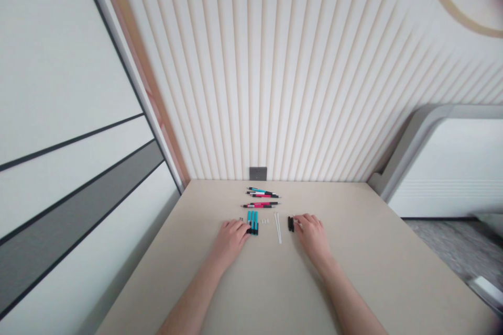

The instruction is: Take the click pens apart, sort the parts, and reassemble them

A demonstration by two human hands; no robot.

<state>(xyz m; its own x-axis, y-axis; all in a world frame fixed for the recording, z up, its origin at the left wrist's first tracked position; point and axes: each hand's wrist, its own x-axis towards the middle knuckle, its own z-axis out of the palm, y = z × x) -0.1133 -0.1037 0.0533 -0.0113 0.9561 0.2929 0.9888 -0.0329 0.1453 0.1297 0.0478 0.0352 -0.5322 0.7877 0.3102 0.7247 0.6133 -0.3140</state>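
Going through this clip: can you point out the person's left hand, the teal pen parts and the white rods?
Left hand (230, 242), head view, on the back of the hand.
Teal pen parts (253, 222), head view, on the middle part of the three.
White rods (277, 227), head view, on the middle of one rod.

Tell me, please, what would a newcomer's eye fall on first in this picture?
Two bare hands catch the eye first: the left hand rests beside a row of teal pen barrels, and the right hand beside small black parts. Thin white rods lie between them, and red-and-black pens lie crosswise farther away on the beige table.
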